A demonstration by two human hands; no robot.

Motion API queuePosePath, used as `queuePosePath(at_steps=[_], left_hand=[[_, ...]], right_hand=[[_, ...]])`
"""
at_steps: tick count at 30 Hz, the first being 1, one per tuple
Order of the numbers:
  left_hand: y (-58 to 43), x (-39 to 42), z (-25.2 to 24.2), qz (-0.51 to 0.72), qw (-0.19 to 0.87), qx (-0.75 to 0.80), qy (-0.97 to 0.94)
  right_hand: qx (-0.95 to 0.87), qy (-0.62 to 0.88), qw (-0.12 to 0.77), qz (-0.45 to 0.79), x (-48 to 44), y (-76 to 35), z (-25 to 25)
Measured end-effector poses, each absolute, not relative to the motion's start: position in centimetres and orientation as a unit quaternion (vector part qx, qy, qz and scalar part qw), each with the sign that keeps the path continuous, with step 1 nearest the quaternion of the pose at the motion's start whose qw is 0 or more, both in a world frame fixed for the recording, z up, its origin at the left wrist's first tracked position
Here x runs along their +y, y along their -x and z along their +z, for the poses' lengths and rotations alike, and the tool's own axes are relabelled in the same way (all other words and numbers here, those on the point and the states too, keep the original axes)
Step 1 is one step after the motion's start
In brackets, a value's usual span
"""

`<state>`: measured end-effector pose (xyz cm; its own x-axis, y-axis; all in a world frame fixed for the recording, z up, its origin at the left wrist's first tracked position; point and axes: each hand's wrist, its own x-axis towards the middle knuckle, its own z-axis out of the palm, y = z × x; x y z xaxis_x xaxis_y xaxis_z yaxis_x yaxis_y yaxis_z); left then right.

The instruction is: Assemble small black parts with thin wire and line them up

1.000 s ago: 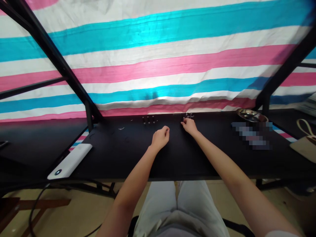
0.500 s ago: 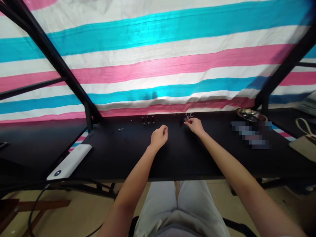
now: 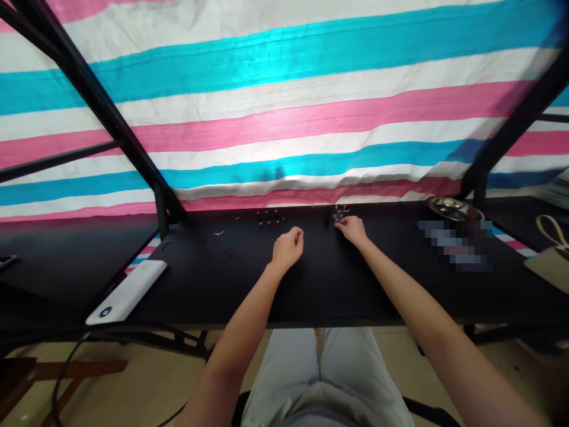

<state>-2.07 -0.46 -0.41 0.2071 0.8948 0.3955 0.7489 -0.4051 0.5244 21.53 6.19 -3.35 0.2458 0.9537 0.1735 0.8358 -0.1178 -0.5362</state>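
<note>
My left hand (image 3: 288, 247) rests on the black table (image 3: 311, 279) near its middle, its fingers curled into a loose fist; what it holds, if anything, is hidden. My right hand (image 3: 352, 229) reaches to the table's far edge, its fingertips pinched at a cluster of small dark parts with thin wires (image 3: 338, 212). Three small dark upright parts (image 3: 268, 217) stand in a row just beyond my left hand. A short dark strip (image 3: 317, 207) lies left of the cluster.
A white power bank (image 3: 127, 292) with a cable lies at the table's front left corner. A metal bowl (image 3: 453, 207) sits at the far right. A beige bag (image 3: 551, 255) lies at the right edge. Black frame posts (image 3: 160, 218) rise behind, before a striped cloth.
My right hand shifted slightly right along the far edge and stayed at the small parts. My left hand has barely moved.
</note>
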Motion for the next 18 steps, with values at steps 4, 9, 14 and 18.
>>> queuePosePath(at_steps=[4, 9, 14, 18], left_hand=[[2.04, -0.51, -0.34, 0.336, 0.113, 0.535, -0.767], [2.12, -0.41, -0.21, 0.341, 0.117, 0.553, -0.751], [2.16, -0.25, -0.3, 0.349, 0.129, 0.587, -0.719], [2.44, -0.03, -0.06, 0.349, 0.136, 0.618, -0.691]], right_hand=[[-0.607, 0.745, 0.26, 0.1, 6.27, -21.52, -3.5], [-0.614, 0.743, 0.251, 0.089, 6.31, -21.45, -3.55], [-0.613, 0.744, 0.249, 0.093, 6.04, -21.32, -3.16], [-0.598, 0.752, 0.253, 0.113, 5.53, -21.48, -2.79]])
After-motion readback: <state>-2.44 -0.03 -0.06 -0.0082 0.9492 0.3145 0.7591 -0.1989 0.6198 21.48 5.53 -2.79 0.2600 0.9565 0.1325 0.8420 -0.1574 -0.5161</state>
